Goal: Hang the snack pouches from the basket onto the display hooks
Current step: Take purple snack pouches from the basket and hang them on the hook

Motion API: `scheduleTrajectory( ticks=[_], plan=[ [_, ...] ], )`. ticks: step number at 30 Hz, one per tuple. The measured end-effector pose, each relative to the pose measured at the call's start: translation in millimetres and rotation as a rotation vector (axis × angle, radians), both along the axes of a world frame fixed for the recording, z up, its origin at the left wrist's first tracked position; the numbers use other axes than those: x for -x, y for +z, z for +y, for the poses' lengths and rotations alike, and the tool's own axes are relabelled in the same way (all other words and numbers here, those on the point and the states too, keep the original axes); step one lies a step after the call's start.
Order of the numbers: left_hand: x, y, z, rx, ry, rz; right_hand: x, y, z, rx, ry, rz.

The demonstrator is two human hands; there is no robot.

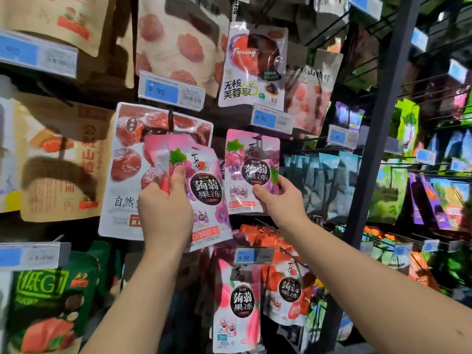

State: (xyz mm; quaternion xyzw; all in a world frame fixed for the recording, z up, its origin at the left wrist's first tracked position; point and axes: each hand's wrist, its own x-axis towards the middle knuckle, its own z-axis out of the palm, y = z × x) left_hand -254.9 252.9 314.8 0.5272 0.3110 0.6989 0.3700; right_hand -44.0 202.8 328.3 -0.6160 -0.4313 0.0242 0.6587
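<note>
Left hand (166, 200) grips fanned pink pouches (204, 190), long axis upright, tops leaning slightly left. Right hand (275, 198) pinches lower right edge of hung pouch (251, 164), apparently on display hook (258, 140). Hook lies up-right of held stack; right hand nearer. Basket not in view

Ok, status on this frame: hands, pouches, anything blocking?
Left hand grips spare pink pouches. Right hand pinches lower edge of hanging pouch. Nothing seen in the way.
</note>
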Motion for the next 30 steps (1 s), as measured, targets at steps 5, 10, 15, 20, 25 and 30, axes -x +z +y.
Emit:
scheduleTrajectory(
  ticks=[5, 10, 15, 20, 25, 30],
  plan=[
    [5.1, 3.0, 4.1, -0.01, 0.044, 0.0, -11.9, -11.0, 35.3, 0.02, -0.064, -0.036],
    [4.9, 3.5, 4.3, 0.007, 0.039, -0.005, -22.5, -5.7, 83.7, 0.121, -0.098, -0.026],
    [-0.7, -0.3, 8.0, 0.023, 0.047, 0.014, -40.4, 6.5, 130.3, 0.174, -0.035, 0.082],
    [-5.9, -5.9, 15.6, 0.03, 0.016, 0.024, -44.8, 12.6, 136.3, 0.374, -0.163, -0.088],
    [-9.1, -5.2, 13.7, 0.024, -0.004, 0.022, -26.1, 18.0, 115.8, 0.46, -0.402, -0.138],
    [-14.3, -6.1, 7.3, 0.006, -0.063, -0.01, 12.0, 4.8, 52.9, 0.119, 0.031, -0.101]
  ],
)
